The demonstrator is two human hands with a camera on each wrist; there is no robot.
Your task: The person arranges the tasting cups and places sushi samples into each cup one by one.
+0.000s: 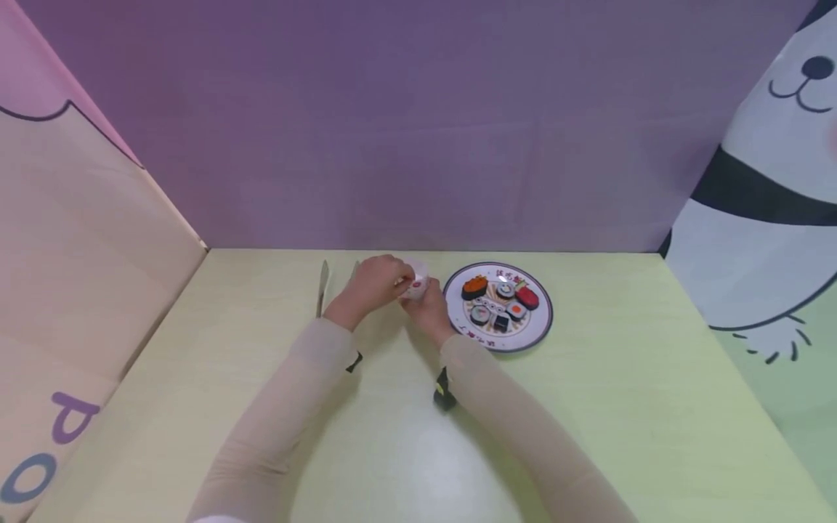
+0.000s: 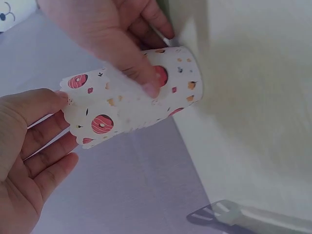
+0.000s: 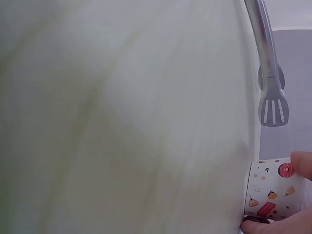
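Both hands are at a white paper cup [image 1: 416, 285] with a scalloped rim and a pink doughnut print, near the table's far edge. My left hand [image 1: 375, 285] pinches the rim; in the left wrist view its thumb [image 2: 46, 103] lies on the outside and its other fingers spread beyond. My right hand [image 1: 429, 312] grips the cup's side lower down, its thumb [image 2: 141, 75] across the print. In that view the cup's base end is close to the table. The right wrist view catches only part of the cup [image 3: 273, 187], with fingertips round it.
Right of the hands, a round plate [image 1: 544, 319] with a dark blue rim bears several sushi pieces [image 1: 527, 296]. Metal tongs [image 1: 322, 287] with a slotted end [image 3: 274, 109] lie left of the hands. A purple backdrop [image 1: 418, 131] rises behind the table [image 1: 621, 378].
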